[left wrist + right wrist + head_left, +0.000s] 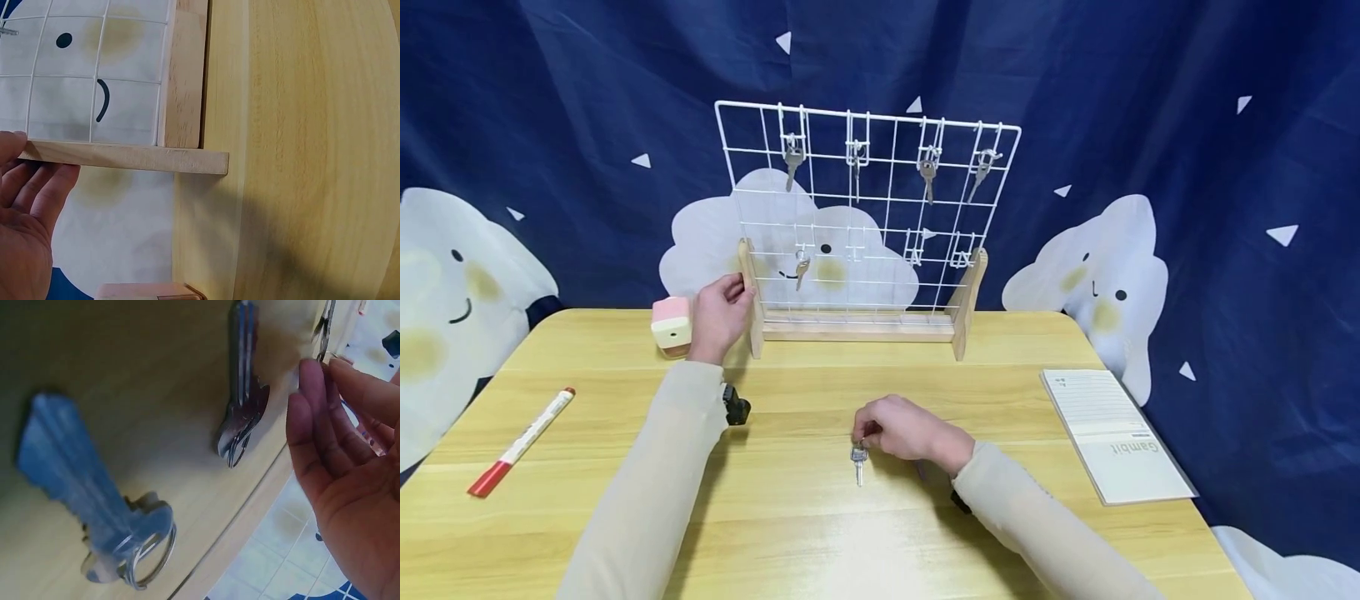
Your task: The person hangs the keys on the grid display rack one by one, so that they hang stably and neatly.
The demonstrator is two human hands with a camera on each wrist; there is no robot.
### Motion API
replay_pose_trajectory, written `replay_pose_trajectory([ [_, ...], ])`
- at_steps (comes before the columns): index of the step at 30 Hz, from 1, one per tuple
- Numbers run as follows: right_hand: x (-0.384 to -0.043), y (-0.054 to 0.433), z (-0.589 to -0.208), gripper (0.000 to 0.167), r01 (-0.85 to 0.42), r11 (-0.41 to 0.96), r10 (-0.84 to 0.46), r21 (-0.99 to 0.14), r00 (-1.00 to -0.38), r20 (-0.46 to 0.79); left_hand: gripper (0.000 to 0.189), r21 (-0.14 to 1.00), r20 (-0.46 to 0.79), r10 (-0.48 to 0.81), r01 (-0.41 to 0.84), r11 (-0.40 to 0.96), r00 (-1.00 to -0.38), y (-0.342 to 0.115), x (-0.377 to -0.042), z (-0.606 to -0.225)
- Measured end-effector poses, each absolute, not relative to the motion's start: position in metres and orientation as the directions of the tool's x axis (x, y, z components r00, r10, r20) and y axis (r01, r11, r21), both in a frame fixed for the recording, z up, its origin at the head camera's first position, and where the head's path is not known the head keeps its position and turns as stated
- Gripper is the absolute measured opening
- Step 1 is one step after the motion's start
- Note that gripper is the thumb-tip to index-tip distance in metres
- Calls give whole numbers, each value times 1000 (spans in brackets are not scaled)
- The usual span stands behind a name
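My left hand (721,317) grips the left wooden post (751,300) of a white wire grid rack (880,210); the left wrist view shows thumb and fingers on opposite faces of that post. Low over the tabletop, my right hand (904,429) pinches a silver key (859,467) at its ring end, blade pointing toward me. Two more keys lie near this hand in the right wrist view: a large near key (94,494) and a second key (244,387), each with a small ring. From the head they are mostly hidden under the hand and forearm.
Four hooks along the grid's top each carry a key, such as this one (793,165); a lower key (802,271) hangs at left. Nearby lower hooks (913,248) are bare. Around stand a pink-and-white sharpener (672,323), a red marker (523,442) and a notepad (1116,435).
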State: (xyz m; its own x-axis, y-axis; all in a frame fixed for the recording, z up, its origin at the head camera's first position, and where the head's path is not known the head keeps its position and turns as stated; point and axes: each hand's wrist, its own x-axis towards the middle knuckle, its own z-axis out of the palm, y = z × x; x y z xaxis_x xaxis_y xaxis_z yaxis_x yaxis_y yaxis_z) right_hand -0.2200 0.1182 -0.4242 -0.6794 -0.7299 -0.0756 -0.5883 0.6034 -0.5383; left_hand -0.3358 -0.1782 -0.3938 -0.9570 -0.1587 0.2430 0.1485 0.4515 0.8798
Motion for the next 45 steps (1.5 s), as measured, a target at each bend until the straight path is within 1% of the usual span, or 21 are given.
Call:
replay_pose_trajectory([
  [7,-221,122,-416,14,-555,594,-717,-583,-694,-69,44,870,249,-162,147,470,-955,-179,-334,-393],
  [15,-221,125,-409,12,-553,589,-704,-589,-709,-37,41,857,266,-174,150,492,-948,-180,-335,-394],
  [23,-221,129,-403,10,-525,563,-705,-638,-708,-40,42,861,250,-169,139,489,-953,-180,-336,-394],
  [28,-221,130,-397,8,-535,540,-698,-650,-716,9,42,859,257,-163,148,490,-953,-180,-336,-395],
  [34,-222,132,-391,11,-566,514,-692,-645,-718,79,42,858,254,-163,144,493,-953,-180,-337,-395],
  [40,-225,134,-387,7,-611,531,-681,-587,-720,134,43,853,252,-166,138,504,-953,-181,-337,-395],
  [45,-228,135,-383,8,-607,518,-675,-603,-723,147,43,855,235,-171,119,505,-957,-181,-335,-394],
])
